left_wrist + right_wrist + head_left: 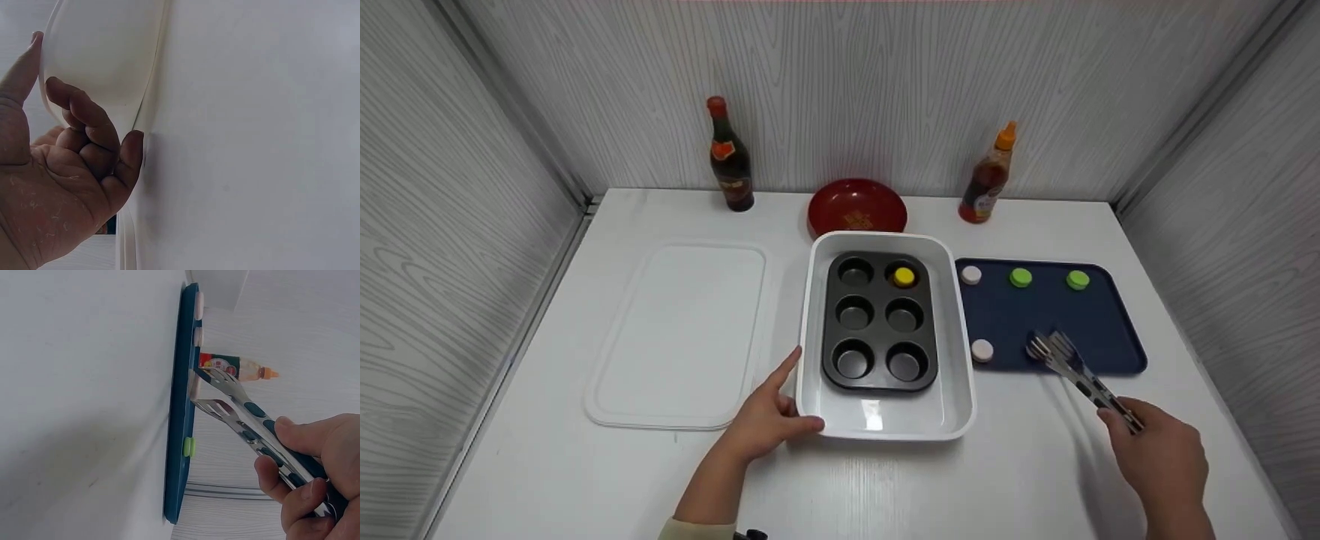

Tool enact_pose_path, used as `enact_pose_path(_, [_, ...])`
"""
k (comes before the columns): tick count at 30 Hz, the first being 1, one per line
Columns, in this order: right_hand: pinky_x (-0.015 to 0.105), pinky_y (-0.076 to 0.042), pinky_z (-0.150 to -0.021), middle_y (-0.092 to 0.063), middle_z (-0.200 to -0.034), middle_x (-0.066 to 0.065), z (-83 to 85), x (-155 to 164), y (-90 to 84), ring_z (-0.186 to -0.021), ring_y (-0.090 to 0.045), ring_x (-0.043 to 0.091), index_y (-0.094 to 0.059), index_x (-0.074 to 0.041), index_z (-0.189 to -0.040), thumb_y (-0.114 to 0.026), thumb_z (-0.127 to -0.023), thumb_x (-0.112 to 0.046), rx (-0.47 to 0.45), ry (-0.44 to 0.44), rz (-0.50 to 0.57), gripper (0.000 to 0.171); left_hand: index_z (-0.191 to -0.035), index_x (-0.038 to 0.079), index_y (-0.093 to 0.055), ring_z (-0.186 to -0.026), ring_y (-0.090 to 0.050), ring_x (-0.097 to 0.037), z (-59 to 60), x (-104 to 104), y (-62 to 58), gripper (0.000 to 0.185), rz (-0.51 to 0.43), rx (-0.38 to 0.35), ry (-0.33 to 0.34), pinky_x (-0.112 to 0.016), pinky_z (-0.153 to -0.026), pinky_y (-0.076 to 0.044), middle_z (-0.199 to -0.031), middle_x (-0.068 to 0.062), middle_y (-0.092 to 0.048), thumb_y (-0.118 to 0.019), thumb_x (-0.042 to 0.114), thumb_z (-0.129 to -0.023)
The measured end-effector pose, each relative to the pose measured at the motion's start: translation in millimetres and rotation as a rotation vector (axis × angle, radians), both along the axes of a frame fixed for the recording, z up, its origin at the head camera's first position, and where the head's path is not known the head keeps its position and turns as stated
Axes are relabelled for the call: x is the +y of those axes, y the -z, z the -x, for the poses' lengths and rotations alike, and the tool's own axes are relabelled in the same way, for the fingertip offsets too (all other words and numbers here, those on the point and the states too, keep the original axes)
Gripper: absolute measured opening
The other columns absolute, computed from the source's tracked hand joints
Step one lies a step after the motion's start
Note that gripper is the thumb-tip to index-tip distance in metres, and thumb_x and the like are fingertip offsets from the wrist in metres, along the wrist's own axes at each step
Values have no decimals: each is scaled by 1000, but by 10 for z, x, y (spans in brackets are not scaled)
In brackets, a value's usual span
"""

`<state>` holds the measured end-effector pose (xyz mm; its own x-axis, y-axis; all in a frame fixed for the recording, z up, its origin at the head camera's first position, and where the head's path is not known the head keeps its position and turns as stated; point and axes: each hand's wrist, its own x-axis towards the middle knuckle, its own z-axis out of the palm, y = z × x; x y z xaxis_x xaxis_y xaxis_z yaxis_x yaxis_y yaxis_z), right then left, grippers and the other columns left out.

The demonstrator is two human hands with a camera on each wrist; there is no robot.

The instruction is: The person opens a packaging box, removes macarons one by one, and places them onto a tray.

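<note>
The muffin tin (pixel 879 321) sits inside the white dish (pixel 885 420), and only 1 of its 6 cups is filled: a yellow piece (pixel 904 277) lies in the far right cup. The other 5 cups look bare, so by my reading the work is at an early stage, with most of it left.

4 pieces remain on the blue tray (pixel 1110 330) just right of the dish: a pale piece (pixel 971 274) at the far left corner, 2 green pieces (pixel 1021 277) (pixel 1078 280) along the far edge, and another pale piece (pixel 982 349) near the front left. That makes 4 pieces for 5 bare cups, as far as the views show.

The right hand (pixel 1166 459) has its fingers curled round the handles of the metal tongs (pixel 1072 367), whose tips stand a little apart and hold nothing; they hover over the front of the tray, just right of the near pale piece. In the right wrist view the tong tips (pixel 222 391) are low over the tray, apart from any piece.

The left hand (pixel 765 420) rests against the near left corner of the dish, forefinger straight along its side, thumb on the front wall, the other fingers (pixel 90 121) loosely bent against the wall
</note>
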<state>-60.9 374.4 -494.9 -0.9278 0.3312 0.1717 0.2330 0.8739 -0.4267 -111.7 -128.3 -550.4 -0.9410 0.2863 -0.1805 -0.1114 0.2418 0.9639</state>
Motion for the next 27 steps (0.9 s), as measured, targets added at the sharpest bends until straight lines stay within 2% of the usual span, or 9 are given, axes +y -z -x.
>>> enact_pose_path(7, [54, -52, -62, -76, -97, 26, 6, -12, -26, -83, -71, 47, -76, 5, -118, -78, -95, -25, 29, 65, 10, 38, -171, 20, -20, -57, -47, -12, 10, 9, 9, 117, 11, -2, 0, -27, -56, -39, -61, 1, -57, -93, 10, -80])
enact_pose_path(13, [46, -50, -58, -76, -97, 27, 58, -41, -67, -78, -70, 43, -76, 6, -119, -78, -95, -25, 64, 68, 24, 39, -172, 21, -20, -57, -46, -12, 4, 12, 0, 117, 11, -14, -5, -27, -55, -39, -60, 1, -55, -93, 10, -80])
enact_pose_path(20, [49, -51, -61, -75, -96, 28, 203, -174, -200, -81, -72, 45, -76, 6, -117, -79, -94, -19, 149, -4, 18, 34, -171, 20, -20, -57, -45, -12, -2, 12, 6, 117, 1, -8, 4, -26, -55, -39, -59, 2, -52, -93, 10, -81])
enact_pose_path(24, [56, -53, -65, -75, -98, 29, 353, -304, -289, -83, -72, 48, -75, 7, -119, -79, -96, -16, 198, -68, 20, 33, -172, 19, -19, -57, -45, -12, 1, 7, 11, 117, -1, -1, 11, -26, -55, -39, -59, 2, -53, -93, 11, -81])
enact_pose_path(27, [60, -52, -66, -75, -96, 29, 492, -422, -342, -77, -71, 46, -75, 7, -120, -79, -96, -16, 244, -130, 21, 33, -172, 18, -18, -57, -47, -12, 4, 5, 7, 117, 10, 5, 14, -26, -56, -40, -61, 1, -57, -93, 12, -81])
